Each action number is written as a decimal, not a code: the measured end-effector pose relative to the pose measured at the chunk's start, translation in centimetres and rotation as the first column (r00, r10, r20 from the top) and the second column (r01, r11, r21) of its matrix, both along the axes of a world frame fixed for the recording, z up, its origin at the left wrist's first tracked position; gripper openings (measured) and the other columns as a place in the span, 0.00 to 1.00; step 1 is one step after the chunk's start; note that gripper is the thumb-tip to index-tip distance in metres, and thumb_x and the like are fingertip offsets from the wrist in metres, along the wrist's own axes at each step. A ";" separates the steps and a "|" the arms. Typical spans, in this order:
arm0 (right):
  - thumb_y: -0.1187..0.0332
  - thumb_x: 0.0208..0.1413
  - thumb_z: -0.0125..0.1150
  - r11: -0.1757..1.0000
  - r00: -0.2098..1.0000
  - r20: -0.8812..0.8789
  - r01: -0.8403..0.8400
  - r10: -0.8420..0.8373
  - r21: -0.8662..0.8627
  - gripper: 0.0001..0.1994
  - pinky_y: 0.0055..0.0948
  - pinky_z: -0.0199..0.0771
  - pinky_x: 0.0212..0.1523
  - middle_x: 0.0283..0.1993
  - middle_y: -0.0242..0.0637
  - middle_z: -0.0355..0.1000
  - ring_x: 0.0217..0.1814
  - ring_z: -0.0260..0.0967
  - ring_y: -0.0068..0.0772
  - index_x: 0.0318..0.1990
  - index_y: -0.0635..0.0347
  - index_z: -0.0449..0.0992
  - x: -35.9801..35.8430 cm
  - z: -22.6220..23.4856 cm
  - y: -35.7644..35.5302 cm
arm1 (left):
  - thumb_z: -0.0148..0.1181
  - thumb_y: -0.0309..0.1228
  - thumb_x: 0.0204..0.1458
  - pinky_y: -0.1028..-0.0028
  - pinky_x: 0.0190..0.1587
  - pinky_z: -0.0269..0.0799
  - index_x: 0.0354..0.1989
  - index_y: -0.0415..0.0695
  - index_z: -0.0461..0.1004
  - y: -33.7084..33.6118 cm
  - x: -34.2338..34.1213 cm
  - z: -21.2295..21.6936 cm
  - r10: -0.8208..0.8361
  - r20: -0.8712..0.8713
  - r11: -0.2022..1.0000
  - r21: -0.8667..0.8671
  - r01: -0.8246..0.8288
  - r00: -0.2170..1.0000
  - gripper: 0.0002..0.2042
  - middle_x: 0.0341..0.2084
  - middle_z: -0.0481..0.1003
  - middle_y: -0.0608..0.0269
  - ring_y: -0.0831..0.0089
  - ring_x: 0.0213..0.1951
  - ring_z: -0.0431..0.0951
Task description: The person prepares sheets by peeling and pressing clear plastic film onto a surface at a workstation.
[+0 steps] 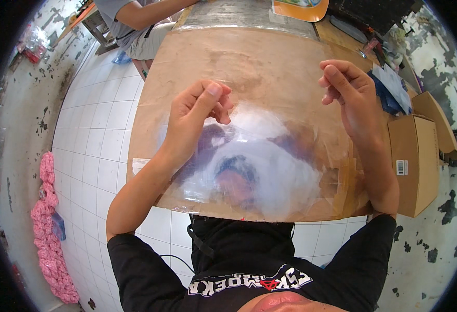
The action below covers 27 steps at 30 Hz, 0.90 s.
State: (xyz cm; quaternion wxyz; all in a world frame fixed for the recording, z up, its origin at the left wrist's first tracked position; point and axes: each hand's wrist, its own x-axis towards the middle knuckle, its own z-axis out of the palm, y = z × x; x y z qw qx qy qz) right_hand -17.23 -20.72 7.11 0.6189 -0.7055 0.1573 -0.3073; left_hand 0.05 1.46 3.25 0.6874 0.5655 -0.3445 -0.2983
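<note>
A clear plastic sheet (pixel 259 161) was held over a brown cardboard-covered table (pixel 249 57), spread between the two hands and lying close to the near edge of the table. The left hand (pixel 194 117) was closed on the sheet's far left part, thumb and fingers pinched together on the film. The right hand (pixel 350 99) was set at the sheet's far right part with its fingers curled; whether the film was truly clamped there could not be told. Glare and a blurred reflection were seen on the sheet. A closed cardboard box (pixel 415 161) was placed just right of the table. At the far left, another person (pixel 135 21) was seated beside the table. A pink knitted heap (pixel 51 234) was left on the white tiled floor (pixel 98 135) at the near left.
</note>
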 end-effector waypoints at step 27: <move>0.67 0.58 0.60 0.989 0.992 -0.075 -0.110 0.103 -0.098 0.09 0.18 0.69 0.28 0.28 0.34 0.74 0.25 0.68 0.19 0.39 0.66 0.78 -0.3 0.6 -0.1 | 0.51 0.38 0.60 0.74 0.33 0.69 0.38 0.38 0.73 0.3 0.4 0.1 0.060 -0.216 0.975 -0.199 -0.104 0.975 0.14 0.30 0.74 0.60 0.74 0.29 0.74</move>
